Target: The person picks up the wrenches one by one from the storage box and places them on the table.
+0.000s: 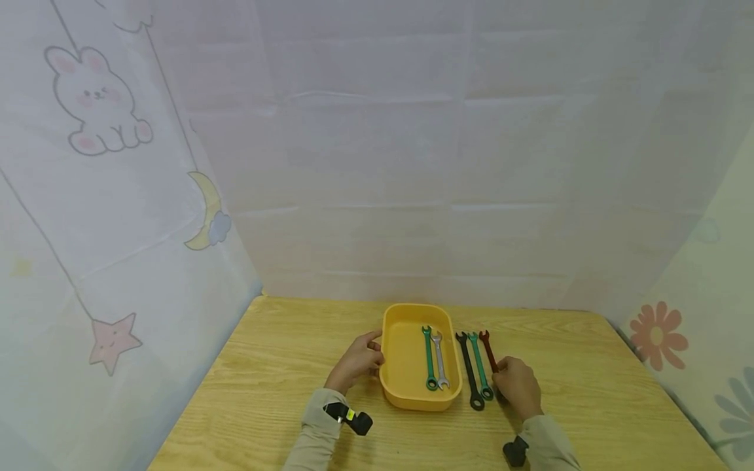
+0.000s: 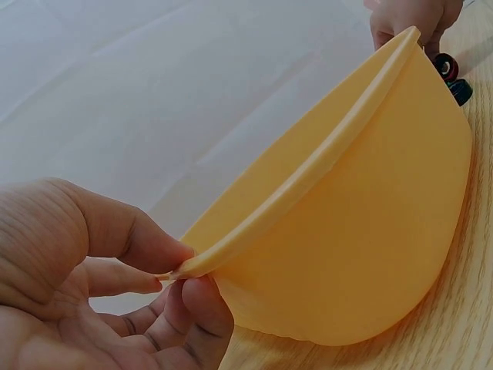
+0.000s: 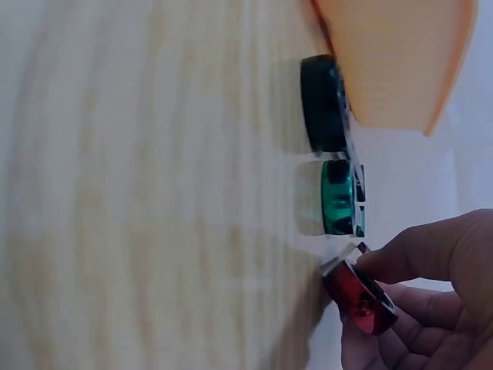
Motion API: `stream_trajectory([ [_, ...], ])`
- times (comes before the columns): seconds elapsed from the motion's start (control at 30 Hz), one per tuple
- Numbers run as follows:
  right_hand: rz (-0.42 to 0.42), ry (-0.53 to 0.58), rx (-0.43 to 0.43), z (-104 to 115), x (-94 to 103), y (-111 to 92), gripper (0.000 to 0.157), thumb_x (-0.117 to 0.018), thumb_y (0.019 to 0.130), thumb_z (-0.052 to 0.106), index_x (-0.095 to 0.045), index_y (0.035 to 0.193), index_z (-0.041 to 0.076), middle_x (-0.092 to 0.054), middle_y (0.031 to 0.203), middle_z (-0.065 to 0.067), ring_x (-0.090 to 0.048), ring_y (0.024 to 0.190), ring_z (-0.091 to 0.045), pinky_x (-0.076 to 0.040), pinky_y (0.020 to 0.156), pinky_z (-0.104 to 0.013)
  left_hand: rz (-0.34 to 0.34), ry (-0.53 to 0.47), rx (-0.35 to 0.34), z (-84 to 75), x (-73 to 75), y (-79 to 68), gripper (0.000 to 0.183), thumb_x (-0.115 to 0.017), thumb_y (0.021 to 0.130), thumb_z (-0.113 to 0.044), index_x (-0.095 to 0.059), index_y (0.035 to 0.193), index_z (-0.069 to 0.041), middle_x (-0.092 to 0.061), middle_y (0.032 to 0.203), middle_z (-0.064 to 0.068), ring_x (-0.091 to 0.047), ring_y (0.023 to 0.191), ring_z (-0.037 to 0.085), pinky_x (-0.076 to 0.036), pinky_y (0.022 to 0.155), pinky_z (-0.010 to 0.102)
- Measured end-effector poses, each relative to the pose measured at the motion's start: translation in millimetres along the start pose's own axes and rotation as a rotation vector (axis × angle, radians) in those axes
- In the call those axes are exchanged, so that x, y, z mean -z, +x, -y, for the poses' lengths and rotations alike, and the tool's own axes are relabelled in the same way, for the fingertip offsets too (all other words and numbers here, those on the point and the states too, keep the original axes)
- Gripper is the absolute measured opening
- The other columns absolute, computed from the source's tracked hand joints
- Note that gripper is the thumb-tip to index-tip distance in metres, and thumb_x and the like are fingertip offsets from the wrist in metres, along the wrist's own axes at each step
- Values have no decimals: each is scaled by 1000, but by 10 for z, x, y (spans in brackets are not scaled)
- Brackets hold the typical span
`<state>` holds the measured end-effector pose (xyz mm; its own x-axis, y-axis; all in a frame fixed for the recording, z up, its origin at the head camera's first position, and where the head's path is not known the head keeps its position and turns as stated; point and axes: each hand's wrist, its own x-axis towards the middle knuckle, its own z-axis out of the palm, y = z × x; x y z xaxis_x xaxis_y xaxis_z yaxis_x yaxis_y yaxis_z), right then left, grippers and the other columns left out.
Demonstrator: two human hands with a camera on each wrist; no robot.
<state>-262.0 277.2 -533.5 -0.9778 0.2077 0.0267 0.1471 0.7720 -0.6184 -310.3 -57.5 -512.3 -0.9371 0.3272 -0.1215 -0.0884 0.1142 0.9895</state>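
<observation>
My left hand [image 1: 355,361] pinches the left rim of a yellow plastic tub [image 1: 419,401]. In the left wrist view, thumb and fingers meet on the rim of that tub [image 2: 347,239]. A green ratchet wrench [image 1: 429,356] and a silver wrench [image 1: 439,361] lie side by side inside it. To the tub's right, my right hand [image 1: 521,387] holds a red wrench [image 1: 487,347] by its near end. The red ring end [image 3: 356,299] looks tilted off the table between thumb and fingers. Beside it lie a green wrench [image 1: 480,365] and a longer black wrench [image 1: 469,371].
The wooden table [image 1: 277,386] carries all of this. A pale printed sheet [image 1: 377,163] hangs behind and along both sides of it. The black wrench lies close against the tub's right wall.
</observation>
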Motion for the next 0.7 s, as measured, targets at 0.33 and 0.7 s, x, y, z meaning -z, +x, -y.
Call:
stream_trajectory([
  [0.33,-42,-34,8,-28,-68,9,23,-56,79,8,-62,95,-7,-63,78,-12,-55,63,-20,-45,51,-35,6,0,4,33,17,-3,66,-51,81,6,-28,142,-6,-44,96,14,-44,59,17,-46,50,32],
  [0.7,-43,-21,30,-67,-70,19,24,-55,79,6,-62,96,-9,-63,78,-14,-54,58,-18,-43,48,-33,18,8,-4,26,19,4,66,-50,81,6,-28,142,-7,-43,91,10,-44,60,18,-45,51,34],
])
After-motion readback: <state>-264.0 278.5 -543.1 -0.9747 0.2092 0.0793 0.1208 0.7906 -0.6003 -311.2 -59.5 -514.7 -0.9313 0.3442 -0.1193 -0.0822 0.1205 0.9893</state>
